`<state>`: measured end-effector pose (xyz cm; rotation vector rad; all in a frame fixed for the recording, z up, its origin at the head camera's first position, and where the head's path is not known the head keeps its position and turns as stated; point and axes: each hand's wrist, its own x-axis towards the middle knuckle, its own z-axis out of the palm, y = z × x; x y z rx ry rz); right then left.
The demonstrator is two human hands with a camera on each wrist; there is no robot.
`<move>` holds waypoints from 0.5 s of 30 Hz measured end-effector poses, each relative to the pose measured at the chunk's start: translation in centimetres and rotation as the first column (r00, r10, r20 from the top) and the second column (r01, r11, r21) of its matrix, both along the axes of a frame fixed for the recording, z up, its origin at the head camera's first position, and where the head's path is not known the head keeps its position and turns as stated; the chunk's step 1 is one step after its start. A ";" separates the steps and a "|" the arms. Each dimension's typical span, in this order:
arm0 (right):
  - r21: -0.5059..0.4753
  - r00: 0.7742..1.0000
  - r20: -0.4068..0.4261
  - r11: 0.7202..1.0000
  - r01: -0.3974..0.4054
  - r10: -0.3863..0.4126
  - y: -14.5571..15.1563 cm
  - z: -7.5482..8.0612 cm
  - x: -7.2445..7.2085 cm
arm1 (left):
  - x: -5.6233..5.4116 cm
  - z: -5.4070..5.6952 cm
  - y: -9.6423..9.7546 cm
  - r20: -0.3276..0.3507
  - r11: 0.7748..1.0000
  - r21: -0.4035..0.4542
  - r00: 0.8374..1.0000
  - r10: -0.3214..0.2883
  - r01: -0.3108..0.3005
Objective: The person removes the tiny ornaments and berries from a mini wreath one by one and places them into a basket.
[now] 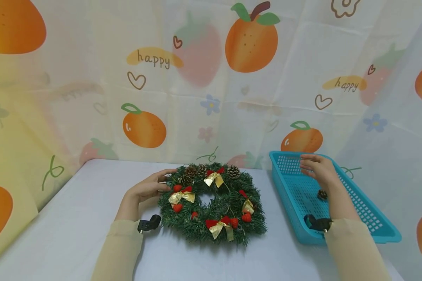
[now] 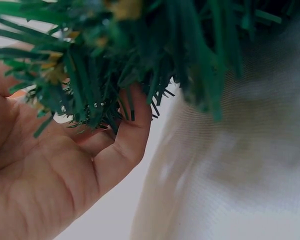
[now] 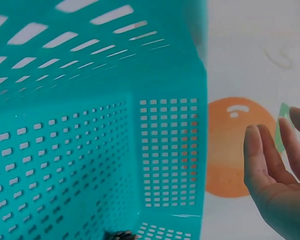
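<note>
A green Christmas wreath [image 1: 193, 231] lies on the table, decorated with gold-and-red bows [image 1: 214, 178], red berries [image 1: 246, 217] and pinecones [image 1: 233, 172]. My left hand [image 1: 148, 188] grips its left edge. In the left wrist view, the fingers [image 2: 132, 127] curl up into the wreath's needles [image 2: 90, 70], which hide some of the fingertips. Over the far part of a blue plastic basket [image 1: 291, 212], my right hand [image 1: 320, 170] hovers with loosely bent fingers and nothing in them. One small pinecone [image 1: 322, 194] sits inside the basket, partly cut off in the right wrist view.
The basket stands at the right of the white-covered table [image 1: 91, 195], apart from the wreath. Behind the table hangs a fruit-printed curtain [image 1: 204, 125]. Each wrist wears a black camera mount [image 1: 149, 223].
</note>
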<state>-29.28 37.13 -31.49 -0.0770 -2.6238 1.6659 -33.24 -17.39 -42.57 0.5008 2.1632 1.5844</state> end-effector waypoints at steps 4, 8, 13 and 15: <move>0.015 1.000 -0.023 1.000 0.004 -0.003 -0.5 0.5 0.0 | 0.0 0.1 0.0 0.007 1.000 0.004 1.000 -0.002 0.002; 0.034 1.000 -0.032 0.999 0.000 0.001 -0.9 1.1 0.1 | 0.0 0.1 0.0 0.011 1.000 0.012 1.000 -0.006 0.006; 0.056 0.999 -0.044 0.998 0.001 0.001 -1.7 1.9 0.2 | 0.0 0.1 0.0 0.009 1.000 0.011 1.000 -0.008 0.008; 0.072 0.999 -0.048 0.997 0.003 0.000 -2.0 2.2 0.2 | 0.0 0.2 0.0 0.008 1.000 0.008 1.000 -0.008 0.008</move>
